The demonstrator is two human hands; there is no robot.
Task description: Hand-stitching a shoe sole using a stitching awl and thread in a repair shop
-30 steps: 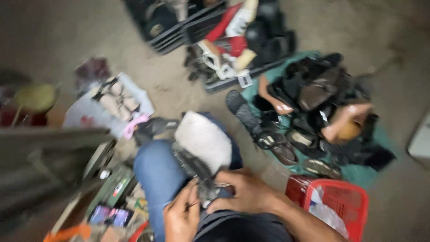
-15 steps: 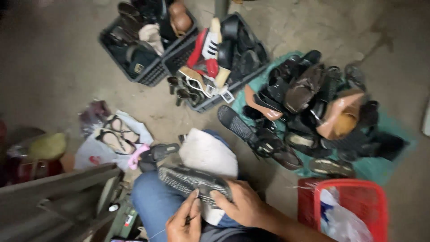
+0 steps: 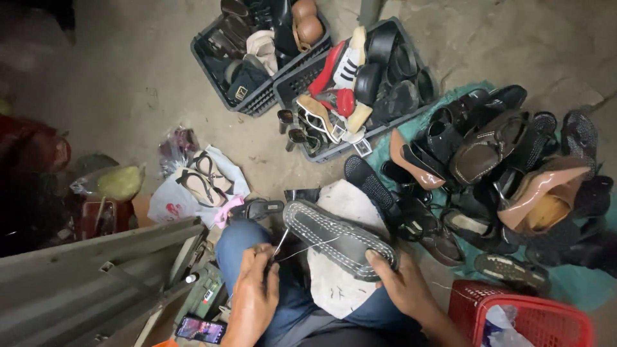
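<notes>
On the lap, over a white cloth (image 3: 347,257): all places below given rel. to the dark shoe sole.
Sole: dark shoe sole (image 3: 337,239), pale stitch dots round the rim, lies across the cloth on the knee, toe end toward lower right.
Right hand: right hand (image 3: 402,283) just below-right of the sole, fingers clamped on its toe edge.
Left hand: left hand (image 3: 257,295) below-left of the sole, fingers pinched together on a thin metal awl (image 3: 281,243), tip near the sole's heel end.
Thread: pale thread (image 3: 308,247) runs from the left hand across to the sole's middle.
Legs: blue jeans (image 3: 238,247) under cloth & sole.
Above sole: two dark crates (image 3: 302,80) full of mixed shoes, on the concrete floor (image 3: 128,77).
Right of sole: heap of dark sandals & heels (image 3: 488,154) on a green sheet (image 3: 578,289).
Lower right: red basket (image 3: 514,318), near the right wrist.
Left of sole: white plastic bag (image 3: 170,205) w/ strappy sandals on it.
Lower left: grey metal sheet (image 3: 83,276); phone (image 3: 200,329) w/ lit screen, beside the left forearm.
</notes>
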